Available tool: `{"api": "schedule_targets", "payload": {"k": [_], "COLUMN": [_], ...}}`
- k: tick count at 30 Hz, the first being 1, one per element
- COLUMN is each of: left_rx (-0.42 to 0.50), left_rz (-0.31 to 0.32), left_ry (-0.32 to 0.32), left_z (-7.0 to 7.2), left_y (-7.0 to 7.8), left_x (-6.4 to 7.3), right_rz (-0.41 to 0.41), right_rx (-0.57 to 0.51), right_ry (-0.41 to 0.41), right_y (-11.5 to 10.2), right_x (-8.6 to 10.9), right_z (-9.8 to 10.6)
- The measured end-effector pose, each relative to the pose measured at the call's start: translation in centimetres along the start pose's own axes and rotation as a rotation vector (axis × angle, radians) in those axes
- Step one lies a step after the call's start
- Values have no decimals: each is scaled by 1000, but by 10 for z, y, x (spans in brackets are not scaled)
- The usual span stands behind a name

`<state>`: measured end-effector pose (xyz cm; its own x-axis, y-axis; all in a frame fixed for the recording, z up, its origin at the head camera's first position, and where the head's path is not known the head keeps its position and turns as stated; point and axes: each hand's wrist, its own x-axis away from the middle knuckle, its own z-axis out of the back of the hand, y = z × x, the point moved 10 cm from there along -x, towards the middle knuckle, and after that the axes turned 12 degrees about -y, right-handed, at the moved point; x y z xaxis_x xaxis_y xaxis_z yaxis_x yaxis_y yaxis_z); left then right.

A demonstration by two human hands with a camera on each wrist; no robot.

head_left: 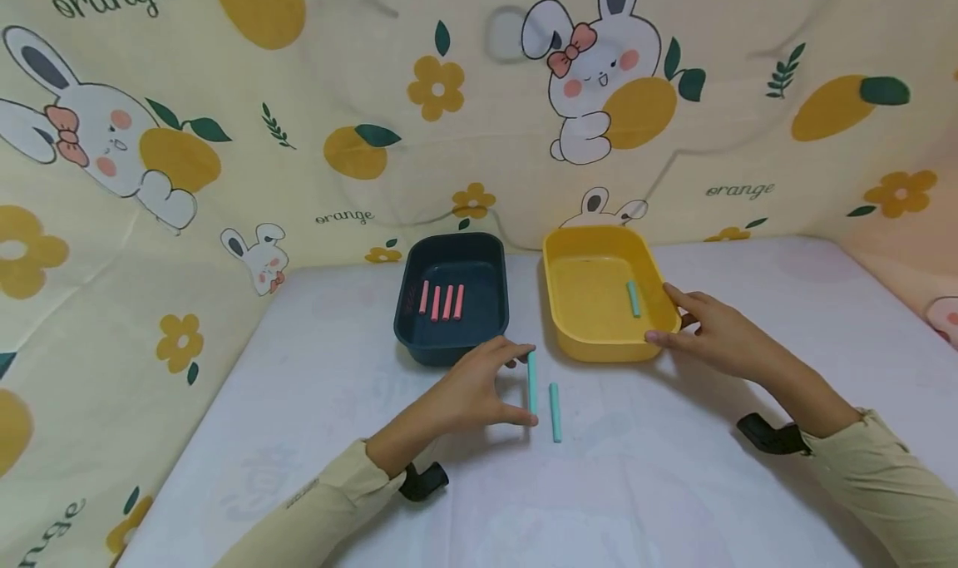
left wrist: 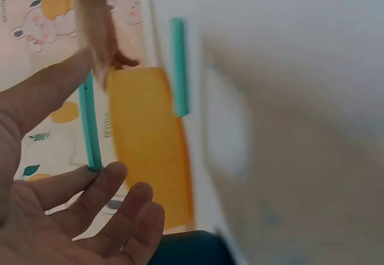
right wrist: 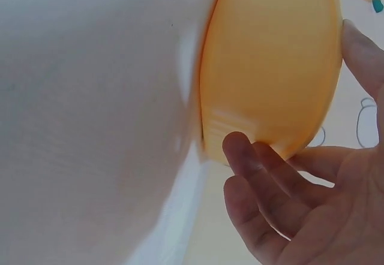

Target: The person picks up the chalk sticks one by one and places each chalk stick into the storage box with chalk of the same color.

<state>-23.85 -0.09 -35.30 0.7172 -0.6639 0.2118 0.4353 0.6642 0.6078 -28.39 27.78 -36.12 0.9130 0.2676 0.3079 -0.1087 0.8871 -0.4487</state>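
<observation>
My left hand [head_left: 479, 389] pinches a teal chalk stick [head_left: 532, 385] by its two ends, thumb at the near end and index finger at the far end. In the left wrist view the same stick [left wrist: 90, 124] spans the gap between them, the other fingers loosely bent. A second teal chalk stick [head_left: 555, 412] lies on the table just right of it. My right hand [head_left: 722, 335] holds the right side of a yellow bin [head_left: 606, 351], thumb on the rim near the front corner, fingers along the side wall [right wrist: 270, 67]. One teal chalk stick [head_left: 634, 298] lies inside that bin.
A dark blue bin [head_left: 441, 354] stands left of the yellow one, with several pink chalk sticks [head_left: 446, 302] in a row inside. Behind both bins rises a printed cloth [head_left: 479, 152] with rabbits and oranges. A white cloth [head_left: 599, 501] covers the table.
</observation>
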Motion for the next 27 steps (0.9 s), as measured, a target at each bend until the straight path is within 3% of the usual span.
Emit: {"api": "schedule_targets", "payload": {"k": [5, 10, 17, 27], "left_rx": [25, 77, 84, 80], "left_rz": [-8, 11, -9, -15], "left_ry": [41, 58, 109, 102], "left_z": [15, 23, 36, 43], "left_y": [11, 9, 8, 19], "left_x": [-10, -17, -22, -46], "right_rz": [-12, -2, -19, -21], "right_rx": [-17, -37, -28, -21], "right_ry": [1, 2, 7, 16], "right_y": [3, 7, 7, 5], "right_x": [2, 0, -3, 1], "right_z": [0, -3, -3, 0]}}
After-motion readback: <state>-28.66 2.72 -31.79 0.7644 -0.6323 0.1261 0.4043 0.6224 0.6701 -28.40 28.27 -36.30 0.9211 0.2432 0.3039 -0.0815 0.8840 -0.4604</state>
